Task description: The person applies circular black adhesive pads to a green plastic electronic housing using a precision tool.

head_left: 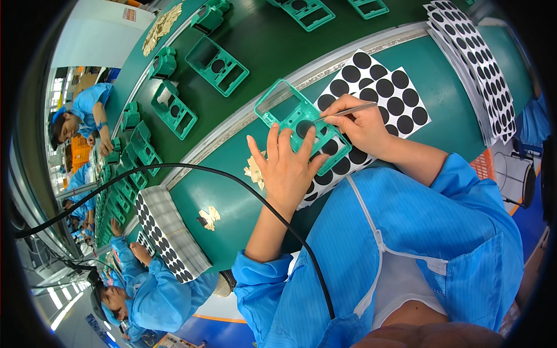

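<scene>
A green plastic housing (282, 110) with a large rectangular opening lies tilted before me, partly over sheets of round black stickers (386, 93). My left hand (282, 159) rests over its near side with the fingers stretched and spread. The index fingertip touches a round black sticker (303, 127) on the housing, and the thumb lies by the lower edge. From the right, my right hand (360, 127) closes round metal tweezers (354, 110). Their tip is at the housing, close beside that sticker. My left hand partly hides the housing's lower part.
Several green housings (217, 65) stand on the dark green conveyor (255, 46) beyond a metal rail. Stacked sticker sheets lie at right (476, 64) and left (168, 238). Paper scraps (210, 218) lie on the table. A black cable (232, 175) crosses the view. Co-workers (156, 290) sit at left.
</scene>
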Demonstrator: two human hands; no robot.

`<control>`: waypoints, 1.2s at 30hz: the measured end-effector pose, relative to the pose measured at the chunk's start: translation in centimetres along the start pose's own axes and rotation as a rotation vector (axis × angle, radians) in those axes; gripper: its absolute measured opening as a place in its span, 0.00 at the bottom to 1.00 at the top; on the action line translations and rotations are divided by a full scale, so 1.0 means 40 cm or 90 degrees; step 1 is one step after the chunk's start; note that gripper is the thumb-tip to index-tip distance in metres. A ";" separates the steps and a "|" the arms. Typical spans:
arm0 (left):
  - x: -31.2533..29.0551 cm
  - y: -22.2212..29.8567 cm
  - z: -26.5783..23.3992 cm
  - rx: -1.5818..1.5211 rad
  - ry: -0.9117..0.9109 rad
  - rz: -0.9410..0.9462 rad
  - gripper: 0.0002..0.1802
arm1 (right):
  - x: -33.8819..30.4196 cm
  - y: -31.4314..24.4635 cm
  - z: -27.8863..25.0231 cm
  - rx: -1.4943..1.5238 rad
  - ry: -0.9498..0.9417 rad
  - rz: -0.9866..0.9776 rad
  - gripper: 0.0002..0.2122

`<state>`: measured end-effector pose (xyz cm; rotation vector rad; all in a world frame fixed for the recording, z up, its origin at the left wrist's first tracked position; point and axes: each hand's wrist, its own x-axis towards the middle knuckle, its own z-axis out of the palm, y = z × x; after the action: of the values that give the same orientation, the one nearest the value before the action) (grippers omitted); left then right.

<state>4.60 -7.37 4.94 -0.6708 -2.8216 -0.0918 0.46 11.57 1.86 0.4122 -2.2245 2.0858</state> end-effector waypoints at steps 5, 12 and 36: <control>-0.002 -0.002 0.000 0.002 0.002 0.000 0.28 | 0.001 -0.006 0.003 0.004 -0.001 0.000 0.02; 0.008 0.000 -0.006 0.005 0.002 0.012 0.28 | -0.002 0.007 -0.003 -0.072 0.004 -0.064 0.03; 0.000 -0.003 0.006 0.020 0.020 0.003 0.27 | -0.004 0.033 -0.002 -0.112 -0.022 -0.270 0.05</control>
<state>4.50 -7.45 4.72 -0.6638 -2.7856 -0.0561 0.29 11.75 0.57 0.8265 -2.0839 1.6667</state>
